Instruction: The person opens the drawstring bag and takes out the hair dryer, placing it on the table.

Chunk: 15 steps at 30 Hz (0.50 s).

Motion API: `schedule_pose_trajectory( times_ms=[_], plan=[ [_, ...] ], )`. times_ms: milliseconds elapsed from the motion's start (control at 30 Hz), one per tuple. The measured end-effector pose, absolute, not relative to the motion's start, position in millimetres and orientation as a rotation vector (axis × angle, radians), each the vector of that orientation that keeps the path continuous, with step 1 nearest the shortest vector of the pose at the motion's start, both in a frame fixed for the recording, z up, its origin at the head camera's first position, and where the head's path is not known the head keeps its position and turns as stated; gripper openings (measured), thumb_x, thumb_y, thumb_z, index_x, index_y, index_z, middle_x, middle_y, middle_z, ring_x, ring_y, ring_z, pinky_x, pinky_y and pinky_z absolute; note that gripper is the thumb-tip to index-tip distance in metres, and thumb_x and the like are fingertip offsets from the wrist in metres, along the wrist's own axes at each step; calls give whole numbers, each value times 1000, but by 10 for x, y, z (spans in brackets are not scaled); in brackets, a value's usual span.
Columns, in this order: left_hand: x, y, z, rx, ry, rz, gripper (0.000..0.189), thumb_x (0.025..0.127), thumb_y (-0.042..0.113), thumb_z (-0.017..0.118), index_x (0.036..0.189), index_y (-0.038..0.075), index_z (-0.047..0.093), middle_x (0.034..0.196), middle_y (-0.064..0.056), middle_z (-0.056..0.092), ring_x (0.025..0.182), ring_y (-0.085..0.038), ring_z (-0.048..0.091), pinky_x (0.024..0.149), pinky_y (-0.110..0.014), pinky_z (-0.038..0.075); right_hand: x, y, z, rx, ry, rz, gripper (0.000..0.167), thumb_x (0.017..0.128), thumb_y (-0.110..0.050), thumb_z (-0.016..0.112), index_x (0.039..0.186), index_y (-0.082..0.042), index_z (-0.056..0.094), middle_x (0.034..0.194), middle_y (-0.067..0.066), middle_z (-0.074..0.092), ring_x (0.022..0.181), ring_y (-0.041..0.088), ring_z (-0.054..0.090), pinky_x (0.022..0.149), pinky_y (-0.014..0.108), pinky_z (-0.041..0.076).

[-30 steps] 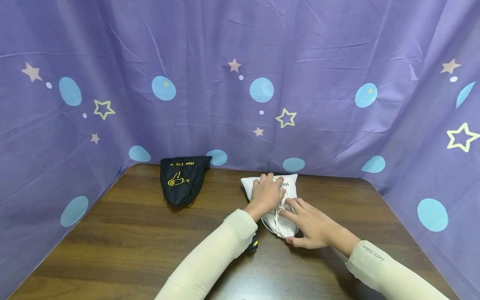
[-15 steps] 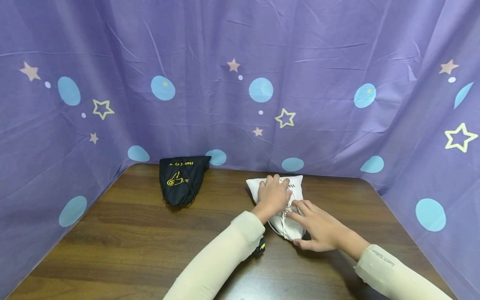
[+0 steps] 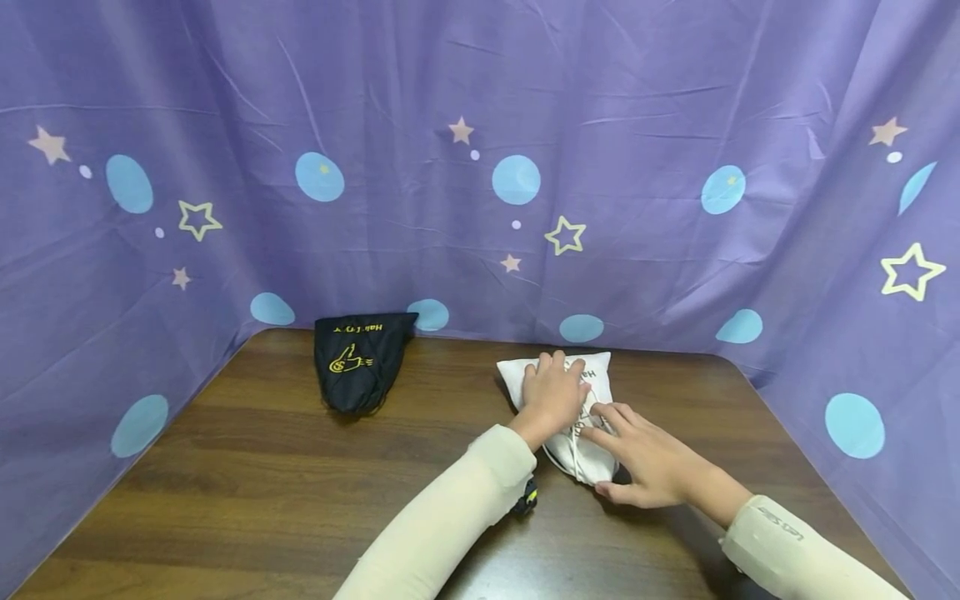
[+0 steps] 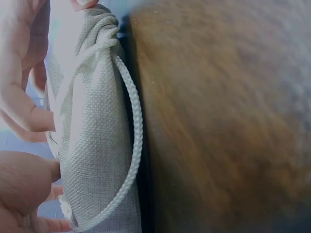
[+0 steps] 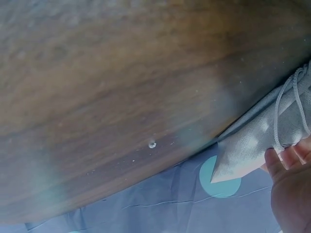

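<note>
A white drawstring bag (image 3: 594, 461) with dark printing lies flat at the back right of the table. My left hand (image 3: 553, 393) rests palm down on its upper part, covering much of the print. Spread fingers of my right hand (image 3: 648, 458) touch the bag's right side, with the thumb near its gathered end. Close up in the left wrist view, fingertips press against the woven cloth (image 4: 99, 136), and a white cord (image 4: 136, 141) loops along the side. In the right wrist view, a pointed corner of the bag (image 5: 238, 158) shows beside a hand.
A black drawstring bag (image 3: 358, 354) with yellow lettering and a pointing-hand print stands at the back left. Purple curtain (image 3: 420, 250) with stars and dots surrounds the wooden table (image 3: 262, 467). A small dark device (image 3: 527, 497) shows under the left wrist.
The white bag has slid a little to the right, with both hands moving along on it. The black bag stays in place; the head view has shifted slightly.
</note>
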<state>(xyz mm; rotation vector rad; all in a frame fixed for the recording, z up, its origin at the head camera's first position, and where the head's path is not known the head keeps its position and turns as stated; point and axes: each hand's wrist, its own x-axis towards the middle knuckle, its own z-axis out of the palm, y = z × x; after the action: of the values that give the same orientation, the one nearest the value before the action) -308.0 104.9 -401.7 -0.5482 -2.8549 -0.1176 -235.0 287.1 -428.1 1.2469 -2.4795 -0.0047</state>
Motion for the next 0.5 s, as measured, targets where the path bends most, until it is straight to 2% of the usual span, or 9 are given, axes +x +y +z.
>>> schedule_pose_trajectory(
  times_ms=[233,500],
  plan=[
    [-3102,1007,-4005,-580,-2872,-122,50,104,55,46,148,33,52,143,-2,52,131,-24,45,101,-44,41,-2335,2909,-4265,1272,-2510,38,81,84,-63,72,146,-15,53,148,15,45,133,30,43,103,50,47],
    [-3127,916,-3979,-655,-2841,-238,50,104,54,48,148,31,54,142,-3,54,130,-25,48,99,-45,43,-2349,2935,-4241,1304,-2466,77,79,79,-56,79,144,-16,56,146,15,46,131,29,44,101,48,49]
  ],
)
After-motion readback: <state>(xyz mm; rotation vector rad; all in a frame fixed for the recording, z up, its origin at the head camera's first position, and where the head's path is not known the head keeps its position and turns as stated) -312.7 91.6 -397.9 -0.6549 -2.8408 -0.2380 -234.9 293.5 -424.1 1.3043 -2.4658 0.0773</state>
